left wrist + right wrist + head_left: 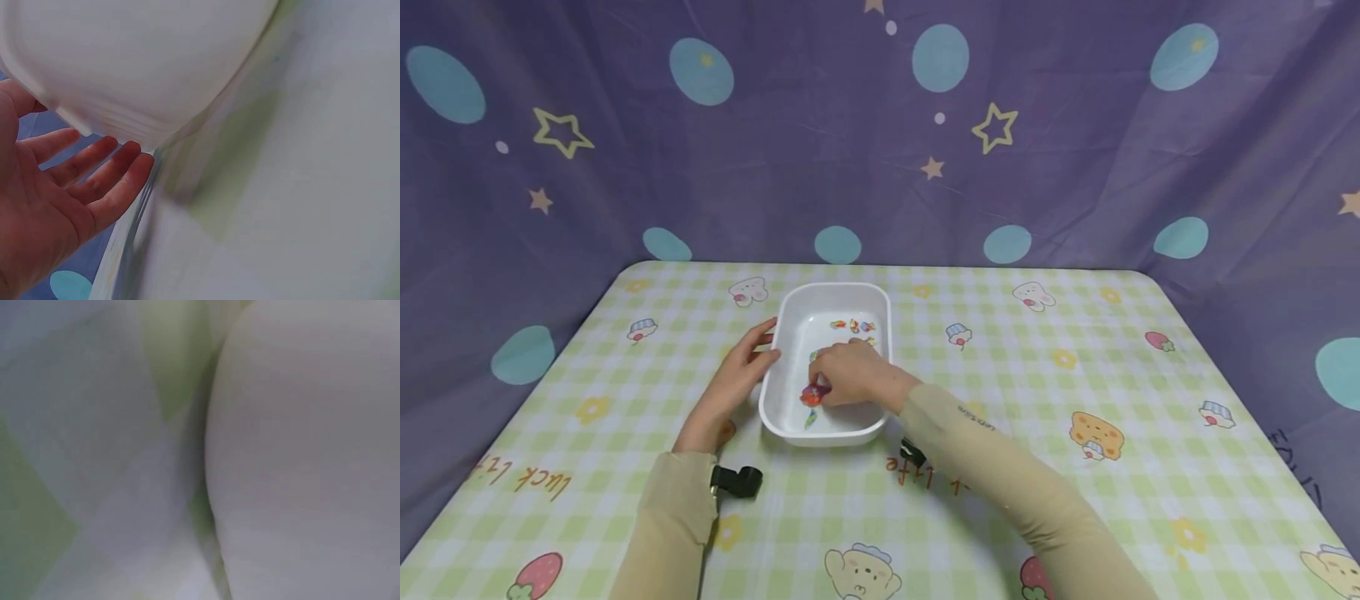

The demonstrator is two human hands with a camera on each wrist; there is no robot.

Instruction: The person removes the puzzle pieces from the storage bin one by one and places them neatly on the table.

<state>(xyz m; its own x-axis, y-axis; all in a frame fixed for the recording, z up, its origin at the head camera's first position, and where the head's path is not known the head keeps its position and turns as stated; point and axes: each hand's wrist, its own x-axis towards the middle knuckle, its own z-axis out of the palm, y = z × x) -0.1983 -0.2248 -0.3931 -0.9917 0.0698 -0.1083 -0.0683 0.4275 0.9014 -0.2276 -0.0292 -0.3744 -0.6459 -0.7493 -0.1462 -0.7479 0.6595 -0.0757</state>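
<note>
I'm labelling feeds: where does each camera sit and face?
Head: on the head, facing forward-down at the white tub; left hand, right hand, sleeves show.
Left wrist: worn there, facing the tub's outer side; left hand shows.
Right wrist: worn there, facing the tub's outside; no hand shows.
Head and left wrist share tub and left hand.

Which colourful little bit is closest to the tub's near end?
The greenish one, just nearer than the red one; the other visible bits lie farther away.

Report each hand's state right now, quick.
Left hand: open, fingers against the outside of the white tray.
Right hand: closed inside the tray, apparently pinching a red-and-purple piece.
</note>
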